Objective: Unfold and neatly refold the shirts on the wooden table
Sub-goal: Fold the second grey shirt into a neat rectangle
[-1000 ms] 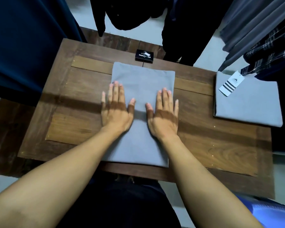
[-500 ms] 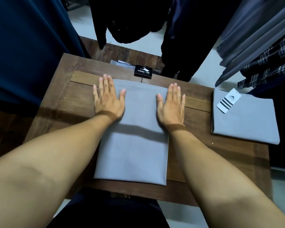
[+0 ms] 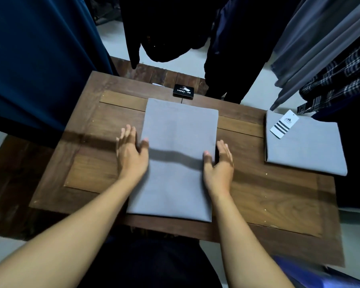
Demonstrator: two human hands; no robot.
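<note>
Shop corner with a pale floor; hanging clothes (image 3: 40, 59) close it in on the far, left and right sides. Item: table (image 3: 268, 194), dark wood with a lighter inlaid panel, seen from above. Item: shirt (image 3: 175, 179), plain grey, folded to a tall rectangle, flat at the middle of the table; its near edge lies close to the table's near edge, its far edge just short of a card (image 3: 183, 92), small and black with white print. Item: second shirt (image 3: 306, 150), same grey, folded, at the right end, well apart from the first; a tag (image 3: 284, 126) with black stripes lies on its far left corner. Left hand (image 3: 131, 154): open, fingers straight and together, set against the shirt's left edge about halfway along, thumb tip on the cloth. Right hand (image 3: 219, 165): open likewise, fingers along the right edge, thumb on top. Neither grips anything. Step in hand, by judgement: squaring the sides of the fold. Method advised: press both edges inward with equal, light force so the rectangle neither skews nor buckles; keep the palms low to the wood so the lower layers move with the top; work along the sides until the long edges run parallel; then smooth the top. A dark band crosses the middle; shadow or ripple, cannot tell.
</note>
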